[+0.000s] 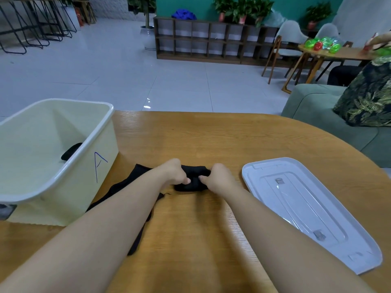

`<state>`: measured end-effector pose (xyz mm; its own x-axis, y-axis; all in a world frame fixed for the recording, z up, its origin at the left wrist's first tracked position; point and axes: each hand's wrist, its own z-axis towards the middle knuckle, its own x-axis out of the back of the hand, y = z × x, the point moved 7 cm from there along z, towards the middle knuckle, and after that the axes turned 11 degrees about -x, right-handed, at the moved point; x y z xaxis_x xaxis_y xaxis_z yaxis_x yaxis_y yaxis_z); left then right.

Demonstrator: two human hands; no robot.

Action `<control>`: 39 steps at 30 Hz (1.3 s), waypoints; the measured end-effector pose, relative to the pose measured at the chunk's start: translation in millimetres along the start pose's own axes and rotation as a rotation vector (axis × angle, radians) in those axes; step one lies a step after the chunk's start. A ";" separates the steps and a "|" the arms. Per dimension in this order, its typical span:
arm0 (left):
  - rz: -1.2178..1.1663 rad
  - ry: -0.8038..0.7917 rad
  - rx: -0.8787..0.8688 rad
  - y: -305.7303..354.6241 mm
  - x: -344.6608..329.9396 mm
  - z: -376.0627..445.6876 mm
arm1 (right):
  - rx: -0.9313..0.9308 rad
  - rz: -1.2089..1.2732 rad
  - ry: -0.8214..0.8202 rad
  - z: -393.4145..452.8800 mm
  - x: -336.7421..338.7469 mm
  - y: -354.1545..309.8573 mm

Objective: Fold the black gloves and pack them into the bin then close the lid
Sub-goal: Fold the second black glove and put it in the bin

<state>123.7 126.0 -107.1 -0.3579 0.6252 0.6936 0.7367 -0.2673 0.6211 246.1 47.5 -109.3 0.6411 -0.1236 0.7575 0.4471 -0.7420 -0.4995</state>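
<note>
While both hands work at the middle of the wooden table [211, 136], the head view shows the left hand [175, 173] and the right hand [218, 176] pinching a small bunched black glove [193, 182] between curled fingers and thumbs, the glove resting on the table just right of the cream bin [63, 166]. A second piece of black fabric [127, 187], probably another glove not yet folded, lies flat between the bin and the held glove and runs under the left forearm. The bin stands open, marked with a blue letter A on its near wall, and holds one dark item [70, 151] against its inner right wall, likely a glove already packed; the rest of its floor shows bare. The white lid [306, 208] lies flat on the table well to the right of the bin, beyond the right hand, with nothing on it. My judgement is that folding is mid-way and the packing barely begun. The thin, limp cloth could spring open when the pinch is released, so the fold may be lost on the way over to the bin; the left forearm lying over the flat fabric could drag it off the near edge of the table when the arm moves; and the bin's high wall could catch the bundle if it is carried too low.
</note>
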 end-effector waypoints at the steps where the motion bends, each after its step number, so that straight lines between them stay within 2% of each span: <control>1: -0.020 -0.007 -0.005 0.3 -1.3 -0.2 | 0.013 0.037 -0.027 0.9 -0.5 0.7; 7: -0.172 -0.026 -0.152 4.6 -0.4 -9.3 | 0.098 0.410 -0.199 -1.2 0.5 7.5; 15: -0.235 0.122 -0.376 28.3 70.9 -42.8 | 0.284 0.650 -0.338 -30.5 29.0 -50.8; 21: -0.279 0.169 -0.390 25.0 137.4 -67.5 | 0.422 0.819 -0.423 -59.0 45.3 -113.7; 24: -0.393 0.090 -0.377 16.9 162.2 -81.8 | 0.486 0.831 -0.479 -72.6 42.1 -148.6; 26: -0.426 0.068 -0.374 9.0 180.6 -89.9 | 0.521 0.805 -0.497 -79.8 36.5 -171.9; 31: -0.352 0.189 -0.354 -24.9 229.2 -100.5 | 0.559 0.684 -0.469 -83.2 11.6 -224.0; 37: -0.207 0.268 -0.280 -85.3 261.4 -101.2 | 0.747 0.107 -0.270 -103.9 -27.8 -284.6; 39: -0.160 0.268 -0.240 -105.7 267.6 -99.6 | 0.767 -0.054 -0.262 -110.9 -43.7 -301.5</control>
<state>-107.1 248.6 49.2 -0.6183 0.4675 0.6318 0.5152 -0.3659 0.7750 14.0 203.6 54.9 0.6888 0.1281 0.7136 0.7241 -0.0729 -0.6858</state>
